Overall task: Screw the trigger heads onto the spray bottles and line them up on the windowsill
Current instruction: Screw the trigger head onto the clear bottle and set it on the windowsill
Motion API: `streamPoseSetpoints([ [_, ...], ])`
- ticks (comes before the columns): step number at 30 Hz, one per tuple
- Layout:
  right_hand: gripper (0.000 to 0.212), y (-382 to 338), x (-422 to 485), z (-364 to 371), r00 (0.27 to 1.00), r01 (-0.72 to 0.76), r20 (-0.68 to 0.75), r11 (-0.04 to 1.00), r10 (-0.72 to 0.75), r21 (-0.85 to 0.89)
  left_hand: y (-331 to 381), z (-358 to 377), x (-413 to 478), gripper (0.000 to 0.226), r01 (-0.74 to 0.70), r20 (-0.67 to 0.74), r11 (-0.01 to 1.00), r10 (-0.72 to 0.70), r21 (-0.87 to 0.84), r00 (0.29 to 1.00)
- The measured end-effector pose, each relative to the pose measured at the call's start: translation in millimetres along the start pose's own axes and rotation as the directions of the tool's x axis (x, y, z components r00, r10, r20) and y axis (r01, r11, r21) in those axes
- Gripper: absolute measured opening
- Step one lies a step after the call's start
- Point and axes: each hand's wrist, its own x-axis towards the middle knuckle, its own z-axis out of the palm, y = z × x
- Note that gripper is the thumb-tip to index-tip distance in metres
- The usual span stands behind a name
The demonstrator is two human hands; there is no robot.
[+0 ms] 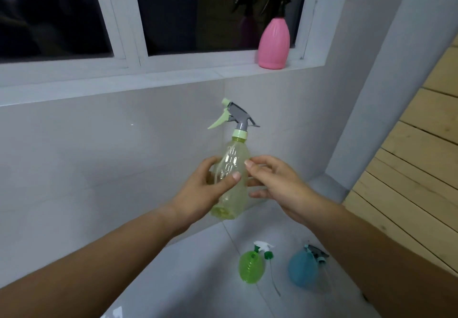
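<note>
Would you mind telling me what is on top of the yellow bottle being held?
A grey trigger head with a pale green lever sits on the yellow bottle by a pale green collar. The left hand wraps the bottle's lower body, covering part of it; the right hand touches its side.

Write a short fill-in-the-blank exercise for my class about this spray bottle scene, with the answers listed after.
1. The bottle standing on the windowsill is ____.
2. The left hand grips the ____ bottle.
3. The green bottle on the floor has its trigger head lying ____ it.
4. The number of bottles on the floor is ____.

Answers: pink; yellow; beside; two
</note>
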Motion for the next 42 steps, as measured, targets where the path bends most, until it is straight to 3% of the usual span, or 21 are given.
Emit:
streamPoseSetpoints([
  [2,0.026,-7,-4,5,0.999,0.047,0.021,0.999,-0.046,-0.024,11,4,3,0.035,-0.023,-0.01,0.998,0.023,-0.065,1.0],
  [5,0.025,-29,-1,1,0.987,0.158,-0.035,0.987,-0.159,-0.018,34,8,16,0.029,-0.063,0.005,0.994,0.063,-0.094,0.998],
  [9,0.031,-70,23,-14,0.959,0.27,-0.079,0.962,-0.273,-0.046,80,3,52,0.057,-0.176,0.011,0.984,0.176,0.012,0.984],
  [12,0.033,-110,55,-26,0.929,0.351,-0.105,0.935,-0.355,-0.06,126,-3,88,0.042,-0.263,-0.012,0.963,0.264,0.055,0.964],
  [18,0.03,-166,131,-42,0.88,0.417,-0.183,0.897,-0.439,-0.149,184,-15,161,0.038,-0.398,-0.119,0.902,0.419,0.167,0.9],
  [24,0.029,-178,186,-47,0.88,0.427,-0.158,0.892,-0.448,-0.149,193,-24,217,0.054,-0.336,-0.178,0.912,0.38,0.235,0.908],
  [27,0.028,-178,197,-46,0.901,0.406,-0.123,0.908,-0.416,-0.099,191,-27,233,0.055,-0.307,-0.18,0.915,0.359,0.262,0.916],
  [35,0.029,-169,216,-42,0.909,0.382,-0.108,0.908,-0.403,-0.172,182,-32,250,0.053,-0.268,-0.185,0.914,0.333,0.305,0.924],
  [39,0.051,-163,225,-40,0.904,0.378,-0.129,0.904,-0.407,-0.201,178,-33,254,0.055,-0.278,-0.175,0.903,0.347,0.326,0.921],
  [42,0.047,-165,220,-38,0.899,0.392,-0.113,0.893,-0.423,-0.218,175,-34,256,0.054,-0.282,-0.167,0.907,0.345,0.314,0.924],
])
